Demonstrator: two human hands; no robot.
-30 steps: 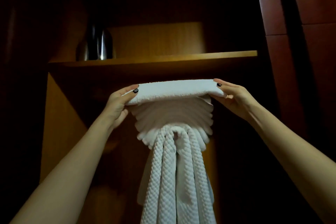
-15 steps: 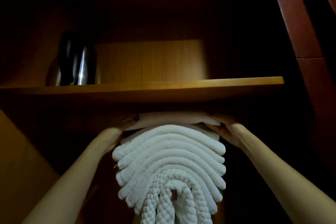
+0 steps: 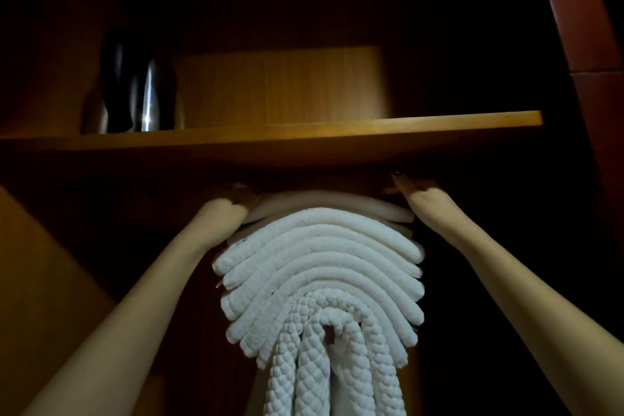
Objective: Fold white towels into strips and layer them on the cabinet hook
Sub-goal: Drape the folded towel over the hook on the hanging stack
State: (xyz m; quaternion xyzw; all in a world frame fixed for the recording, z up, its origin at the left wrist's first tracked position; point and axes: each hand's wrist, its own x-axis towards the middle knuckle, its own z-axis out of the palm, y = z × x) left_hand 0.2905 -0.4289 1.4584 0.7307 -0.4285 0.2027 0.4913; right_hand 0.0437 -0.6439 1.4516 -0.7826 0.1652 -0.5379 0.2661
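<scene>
as both arms reach up under the shelf (image 3: pixel 304 137), the left hand (image 3: pixel 231 211) and right hand (image 3: pixel 420 196) sit at either end of the top towel strip (image 3: pixel 324 205), laid across the crest of the towel stack (image 3: pixel 320 267) arching over a hook that's out of sight. fingers are lost in shadow, so i cannot tell whether they grip or just press. looks like the layering step; next, the ends want easing down evenly. no writing is readable anywhere.

Towels (image 3: pixel 320 267) white cloth, nubby/waffle weave; shelf (image 3: pixel 270 140) matt wood; jug (image 3: pixel 141 94) prob. glossy metal.
</scene>
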